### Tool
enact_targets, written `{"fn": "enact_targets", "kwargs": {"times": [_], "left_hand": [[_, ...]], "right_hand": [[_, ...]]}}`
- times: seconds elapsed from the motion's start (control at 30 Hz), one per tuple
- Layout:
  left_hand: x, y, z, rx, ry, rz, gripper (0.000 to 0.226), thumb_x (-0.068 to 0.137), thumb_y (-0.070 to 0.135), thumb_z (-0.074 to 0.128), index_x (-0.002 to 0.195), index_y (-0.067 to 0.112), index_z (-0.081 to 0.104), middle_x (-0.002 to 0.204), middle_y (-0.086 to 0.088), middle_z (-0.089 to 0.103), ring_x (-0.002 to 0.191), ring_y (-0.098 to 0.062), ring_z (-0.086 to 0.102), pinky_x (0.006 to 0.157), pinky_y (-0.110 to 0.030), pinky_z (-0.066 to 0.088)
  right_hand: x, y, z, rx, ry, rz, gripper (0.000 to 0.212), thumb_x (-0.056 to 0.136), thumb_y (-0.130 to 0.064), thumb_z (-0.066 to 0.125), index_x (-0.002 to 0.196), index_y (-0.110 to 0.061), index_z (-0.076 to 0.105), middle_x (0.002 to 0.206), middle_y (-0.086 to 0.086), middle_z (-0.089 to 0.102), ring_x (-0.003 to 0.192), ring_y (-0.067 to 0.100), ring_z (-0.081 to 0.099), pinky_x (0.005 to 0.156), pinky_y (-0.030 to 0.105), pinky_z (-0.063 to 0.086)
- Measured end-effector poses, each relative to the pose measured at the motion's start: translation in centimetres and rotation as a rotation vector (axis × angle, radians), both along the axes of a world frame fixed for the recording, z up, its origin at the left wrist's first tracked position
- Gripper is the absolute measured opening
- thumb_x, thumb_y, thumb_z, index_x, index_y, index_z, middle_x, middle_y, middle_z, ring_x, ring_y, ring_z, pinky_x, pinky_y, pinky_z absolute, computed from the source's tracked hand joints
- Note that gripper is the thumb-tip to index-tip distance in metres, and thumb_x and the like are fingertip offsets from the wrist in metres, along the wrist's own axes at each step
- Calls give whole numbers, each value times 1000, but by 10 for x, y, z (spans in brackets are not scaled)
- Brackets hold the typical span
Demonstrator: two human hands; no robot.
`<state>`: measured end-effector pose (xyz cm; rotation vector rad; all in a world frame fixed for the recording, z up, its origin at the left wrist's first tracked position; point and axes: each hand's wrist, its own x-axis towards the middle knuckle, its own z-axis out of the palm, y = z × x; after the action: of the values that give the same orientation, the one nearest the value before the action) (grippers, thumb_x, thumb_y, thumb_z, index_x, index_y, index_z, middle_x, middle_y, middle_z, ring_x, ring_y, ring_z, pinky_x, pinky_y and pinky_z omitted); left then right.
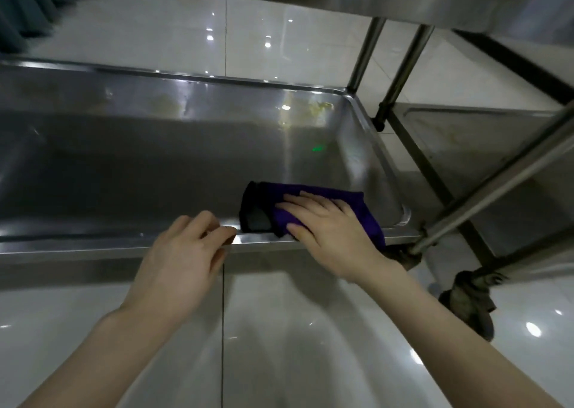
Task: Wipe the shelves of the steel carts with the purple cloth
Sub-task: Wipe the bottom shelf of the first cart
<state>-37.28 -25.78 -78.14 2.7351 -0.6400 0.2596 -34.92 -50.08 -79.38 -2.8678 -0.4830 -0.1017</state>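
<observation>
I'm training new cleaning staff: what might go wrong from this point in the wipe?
The yellowish stains at the far right of the steel cart shelf lie well beyond the folded purple cloth and might be missed. The right hand presses the cloth flat over the shelf's front rim, beside the left hand holding that rim, so the cloth could slip off the edge.

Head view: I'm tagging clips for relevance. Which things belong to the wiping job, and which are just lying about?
Job: purple cloth under the flat right hand; steel shelf, left hand gripping its rim; neighbouring cart's shelf.
Lying about: grey rag by the cart's foot; dark curtain.
</observation>
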Motion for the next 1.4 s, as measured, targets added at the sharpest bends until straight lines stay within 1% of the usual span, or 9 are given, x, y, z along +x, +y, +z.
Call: {"fn": "enact_targets", "kwargs": {"times": [0.13, 0.27, 0.37, 0.57, 0.67, 0.87, 0.97, 1.17, 1.4], "left_hand": [[5, -27, -3, -56, 11, -99, 33, 80, 9, 71, 113, 16, 70, 100, -4, 62, 86, -30, 56, 69, -46, 51], [5, -42, -5, -133, 16, -59, 23, 84, 11, 69, 107, 15, 72, 92, -5, 60, 80, -28, 55, 65, -45, 49], [5, -42, -3, -162, 13, -24, 19, 83, 10, 70, 101, 15, 74, 84, -6, 58, 73, -29, 54, 61, -44, 49], [8, -47, -4, -151, -17, -25, 17, 78, 5, 72, 93, 13, 75, 77, -6, 57, 67, -29, 54, 57, -42, 48], [9, -47, -3, -151, -11, -33, 17, 76, 3, 75, 91, 12, 75, 75, -6, 57, 65, -28, 55, 53, -39, 47], [16, -49, 0, -141, 18, -49, 18, 76, 1, 75, 91, 11, 76, 75, -8, 55, 68, -31, 54, 54, -43, 49], [11, -47, 0, -158, 19, -44, 20, 75, 0, 75, 92, 11, 77, 75, -7, 55, 68, -29, 54, 54, -41, 48], [10, -46, -8, -145, -70, -31, 22, 71, 0, 78, 88, 14, 77, 71, -3, 53, 65, -27, 50, 64, -33, 36], [13, -48, -12, -124, -82, -48, 23, 72, 3, 78, 92, 14, 77, 71, -1, 51, 65, -22, 44, 61, -32, 32]], "right_hand": [[80, -8, 6, -61, 73, -107, 45, 102, -45, 29, 147, -37, 33, 156, -15, 27, 143, 12, 22, 112, 43, 21], [152, -17, 16, -19, 198, -243, 47, 103, -42, 29, 148, -32, 31, 157, -8, 25, 144, 20, 21, 115, 54, 17], [130, -12, 13, -56, 144, -205, 46, 103, -42, 30, 148, -32, 31, 157, -10, 26, 144, 17, 21, 115, 51, 17], [-11, -39, 1, -18, -13, -69, 45, 99, -48, 29, 141, -39, 43, 149, -19, 38, 139, 7, 30, 108, 35, 22], [30, -53, 7, 42, 74, -83, 42, 101, -46, 33, 141, -37, 43, 150, -15, 38, 138, 12, 33, 110, 39, 26], [147, -78, 11, 0, 125, -339, 45, 102, -41, 35, 145, -30, 37, 153, -5, 35, 140, 20, 31, 112, 49, 23], [127, -70, 10, 7, 103, -324, 45, 102, -40, 35, 146, -31, 36, 154, -7, 34, 140, 18, 30, 113, 50, 22], [-10, -64, 3, -92, -26, -221, 43, 100, -42, 37, 143, -38, 40, 150, -14, 39, 135, 13, 37, 104, 40, 33], [105, -84, 12, -2, 88, -366, 45, 103, -39, 34, 146, -27, 36, 155, -6, 33, 142, 18, 28, 113, 48, 25]]}}
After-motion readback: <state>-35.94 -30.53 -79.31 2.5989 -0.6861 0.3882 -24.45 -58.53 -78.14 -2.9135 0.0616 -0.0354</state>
